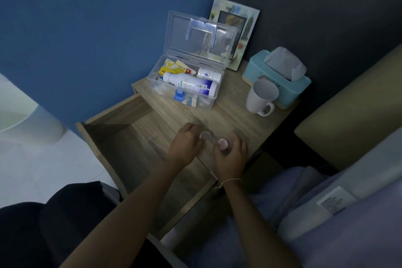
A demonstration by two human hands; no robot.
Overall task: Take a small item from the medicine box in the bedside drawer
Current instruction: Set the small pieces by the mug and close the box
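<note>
The clear plastic medicine box (214, 102) stands on the bedside table with its lid (200, 37) raised. Inside lie a large white bottle (191, 85), a smaller white bottle (210, 74), yellow packets (171, 67) and a blue item (180, 95). The wooden drawer (121, 137) is pulled out below the tabletop. My left hand (185, 146) pinches a small round clear cap (205, 136) near the table's front edge. My right hand (231, 154) is closed around a small pink-topped container (223, 144), just right of the cap.
A white mug (262, 99) and a teal tissue box (276, 76) stand at the table's right. A picture frame (237, 28) leans on the dark wall behind the box. A bed with grey bedding (326, 213) lies to the right, a blue wall to the left.
</note>
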